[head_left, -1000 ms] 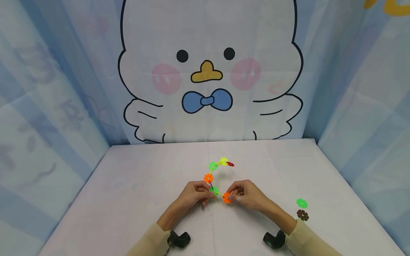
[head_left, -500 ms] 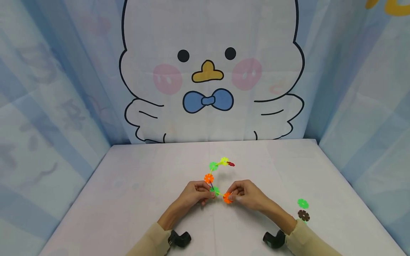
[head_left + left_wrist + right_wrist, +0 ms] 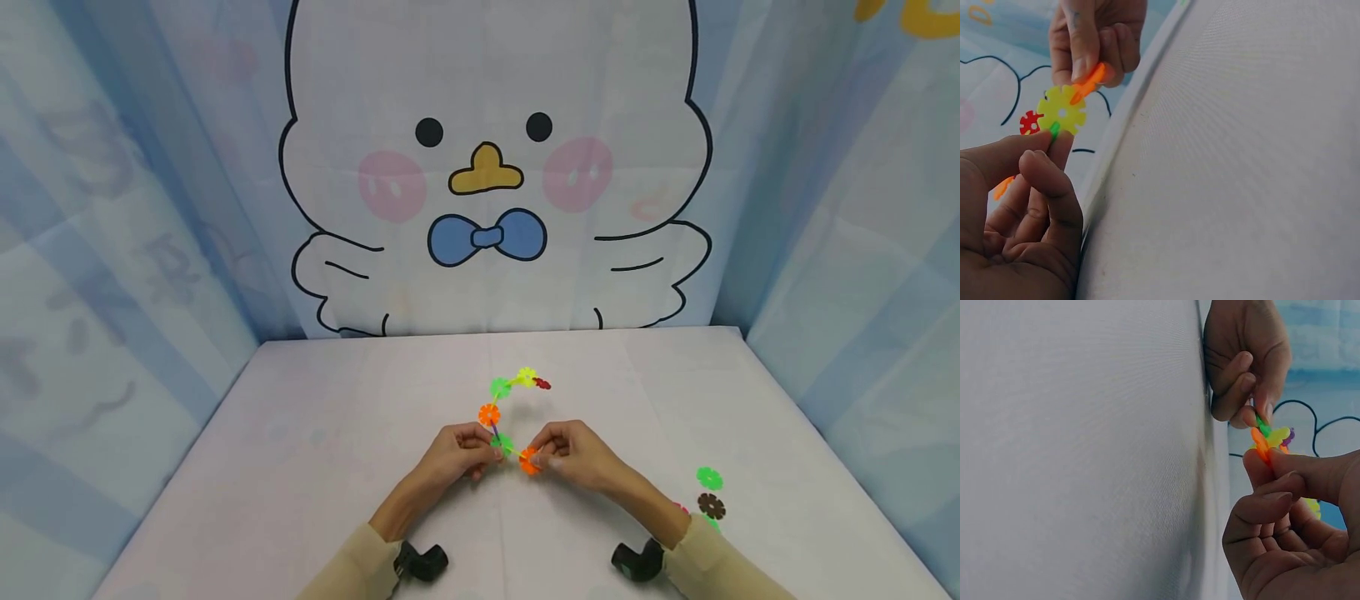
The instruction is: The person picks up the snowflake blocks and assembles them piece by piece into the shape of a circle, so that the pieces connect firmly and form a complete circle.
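We see a curtained booth, like a small staged set; what building holds it, we cannot tell. Blue printed drapes [image 3: 112,250] flank the pale tabletop [image 3: 337,400] on both sides, and a backdrop [image 3: 480,75] with a big cartoon bird hangs behind it.

In the head view, the left hand [image 3: 459,452] covers part of a green piece [image 3: 502,443], and the right hand [image 3: 576,454] covers one side of an orange piece [image 3: 527,461]. The right arm [image 3: 647,504] hides most of a pink bit [image 3: 681,507], so you can't tell its shape. The right sleeve [image 3: 720,562] covers part of another green bit [image 3: 713,523]. The dark red piece [image 3: 542,383] is too small to see well. The bird drawing [image 3: 487,292] gets cut off at the top, like the yellow marks [image 3: 928,28]. In the left wrist view, the left hand mostly hides a second orange piece [image 3: 1002,189].
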{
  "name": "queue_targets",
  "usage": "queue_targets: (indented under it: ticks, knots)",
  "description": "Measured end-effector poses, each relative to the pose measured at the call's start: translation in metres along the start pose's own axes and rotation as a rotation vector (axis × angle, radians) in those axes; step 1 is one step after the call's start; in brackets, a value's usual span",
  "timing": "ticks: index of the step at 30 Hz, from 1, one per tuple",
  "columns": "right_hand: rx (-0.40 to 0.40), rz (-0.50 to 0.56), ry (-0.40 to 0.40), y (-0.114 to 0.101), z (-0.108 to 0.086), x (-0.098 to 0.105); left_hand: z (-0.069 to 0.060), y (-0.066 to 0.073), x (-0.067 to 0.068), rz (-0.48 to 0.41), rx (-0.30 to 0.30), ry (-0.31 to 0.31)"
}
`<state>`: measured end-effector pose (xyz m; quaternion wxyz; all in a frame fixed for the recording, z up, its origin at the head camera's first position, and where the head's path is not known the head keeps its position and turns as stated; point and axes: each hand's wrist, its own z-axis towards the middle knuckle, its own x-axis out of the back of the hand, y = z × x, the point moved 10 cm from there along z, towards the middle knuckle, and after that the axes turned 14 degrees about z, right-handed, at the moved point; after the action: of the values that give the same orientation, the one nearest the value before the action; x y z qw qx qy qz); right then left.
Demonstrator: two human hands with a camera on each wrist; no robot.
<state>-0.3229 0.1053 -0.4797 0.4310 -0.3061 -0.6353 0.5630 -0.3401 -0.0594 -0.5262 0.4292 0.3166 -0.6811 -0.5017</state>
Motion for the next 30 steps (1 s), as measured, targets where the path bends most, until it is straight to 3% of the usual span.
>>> queue_targets:
  ticks: [11, 19, 30]
  knots:
    - [-0.064, 0.025, 0.106, 0.009, 0.002, 0.005, 0.001, -0.001, 0.000, -0.088, -0.005, 0.021]
    - [-0.073, -0.040, 0.172, 0.007, 0.003, 0.005, 0.000, -0.003, -0.007, -0.016, -0.013, -0.023]
    - [-0.083, -0.075, 0.148, 0.004, 0.006, -0.005, 0.000, 0.001, -0.011, 0.015, -0.036, -0.052]
